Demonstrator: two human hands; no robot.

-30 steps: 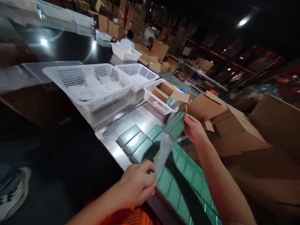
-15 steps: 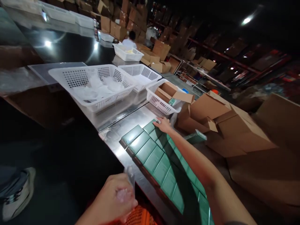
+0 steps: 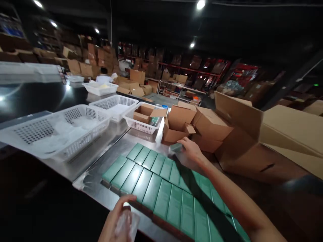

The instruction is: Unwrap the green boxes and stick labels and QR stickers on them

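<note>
Green boxes lie side by side in two rows on the metal table, with glossy tops and dark sides. Beyond the far row, my right hand has its fingers closed on the near end of a separate green box, beside an open carton. At the table's front edge, my left hand holds a crumpled piece of clear plastic in its palm. Its index finger reaches toward the near row. My right forearm throws a shadow across the boxes.
Left of the boxes stand a white basket with clear plastic inside and another white basket. A third basket holds a small open carton. Open cartons line the right side. A person is in the background.
My view has swung right and levelled. The right hand has left the far end of the rows and now grips the separate green box. My left hand still holds the plastic, its index finger now extended.
</note>
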